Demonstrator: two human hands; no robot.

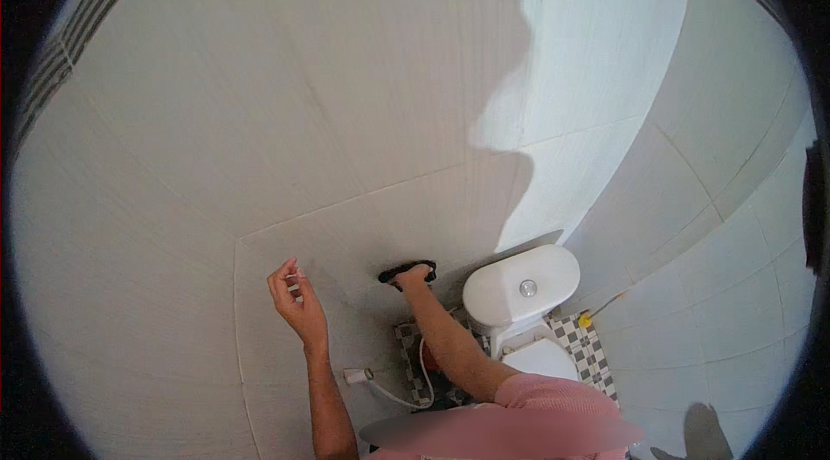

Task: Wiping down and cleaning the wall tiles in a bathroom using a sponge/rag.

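Observation:
My right hand (417, 272) reaches forward to the pale tiled wall (363, 157) and grips a black elongated thing (393, 274) against it. It has a rough dark edge; whether it is a brush or a pad I cannot make out. To its left, my left hand (298, 300) is raised close to the same wall, fingers loosely bent and apart, with nothing visible in them. Below, between my forearms, a white bidet sprayer (357, 376) hangs at the wall with its white hose (398, 399) looping down.
A white toilet tank (521, 284) with a round silver button stands to the right of my right arm, above a closed toilet lid (543, 360). On the checkered floor (581, 341) a thin-handled tool with a yellow end (585, 320) leans at the right wall.

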